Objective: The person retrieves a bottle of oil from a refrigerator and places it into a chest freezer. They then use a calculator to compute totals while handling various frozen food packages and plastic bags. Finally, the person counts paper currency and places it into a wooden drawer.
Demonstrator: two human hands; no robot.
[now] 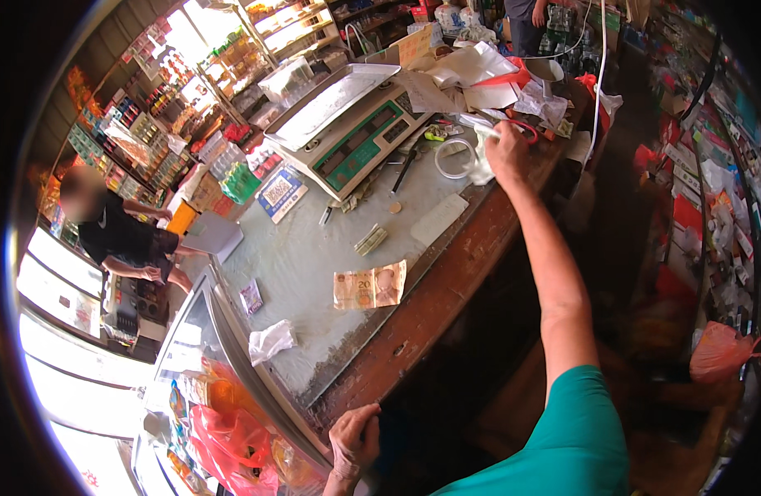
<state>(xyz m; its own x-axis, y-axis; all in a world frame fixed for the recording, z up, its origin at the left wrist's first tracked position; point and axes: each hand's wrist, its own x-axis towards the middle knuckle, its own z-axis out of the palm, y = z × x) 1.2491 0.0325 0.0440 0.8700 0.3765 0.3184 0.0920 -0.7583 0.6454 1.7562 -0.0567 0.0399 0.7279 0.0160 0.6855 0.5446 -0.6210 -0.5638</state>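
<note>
My right hand (507,152) reaches over the far right part of the counter and grips a pale crumpled cloth (481,155), beside a round clear rim (453,159). My left hand (356,437) rests at the near edge of the counter, its fingers curled, with nothing seen in it. A 20-yuan banknote (369,286) lies flat on the glass-topped counter (306,254). Beyond it are a folded wad of notes (370,240), a coin (395,208) and a black pen (404,170). A crumpled white tissue (272,341) and a small purple packet (251,297) lie to the left.
A digital weighing scale (356,149) with a metal tray stands on the counter, near a printed code card (282,193). Papers and bags (473,68) are heaped behind. A person (117,229) stands at left, another (525,25) at the back. A glass display case (213,335) adjoins the counter.
</note>
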